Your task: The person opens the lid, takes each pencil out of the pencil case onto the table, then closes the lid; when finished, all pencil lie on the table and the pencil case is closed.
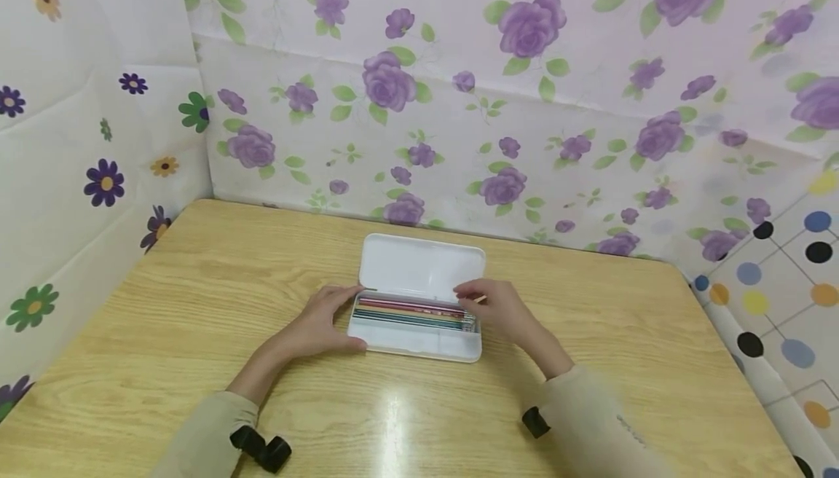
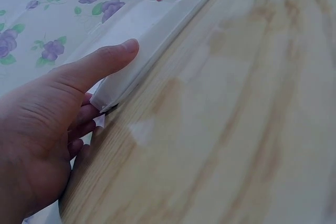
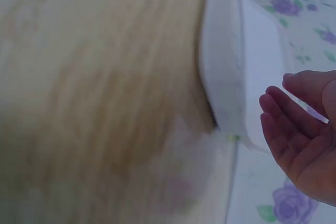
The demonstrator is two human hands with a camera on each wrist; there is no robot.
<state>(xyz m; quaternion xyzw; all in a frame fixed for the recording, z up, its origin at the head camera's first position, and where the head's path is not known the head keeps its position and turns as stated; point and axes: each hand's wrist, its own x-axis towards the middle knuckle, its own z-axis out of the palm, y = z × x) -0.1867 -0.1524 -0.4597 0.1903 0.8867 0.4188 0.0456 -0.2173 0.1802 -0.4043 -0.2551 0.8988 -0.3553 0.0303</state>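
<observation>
White pencil box [image 1: 409,339] on the wooden desk [image 1: 655,361], lid [image 1: 419,263] thrown back on the box's far side; whether it lies flat or tilts, cannot tell. Row of pencils [image 1: 406,314] along the far half of the box, reds nearer the lid, dark greens nearer the front; packed too close to count, right-hand ends blurred beside the fingers. Left hand [image 1: 319,325] at the box's left end, thumb on its near side, fingers round toward the hinge corner, holding that end; the left wrist view hides some fingertips behind the box wall. Right hand [image 1: 501,309] over the box's right end, fingers loosely bent, gap between thumb and fingers, nothing seen in its hold; contact with the lid corner unclear. Both wrist views catch mainly the box's outer wall, so the pencils are hidden there. Sleeves [image 1: 210,434] nearer the viewer than the box, cut off by the lower edge. Flowered sheet [image 1: 452,106] beyond the box, top cropped.
</observation>
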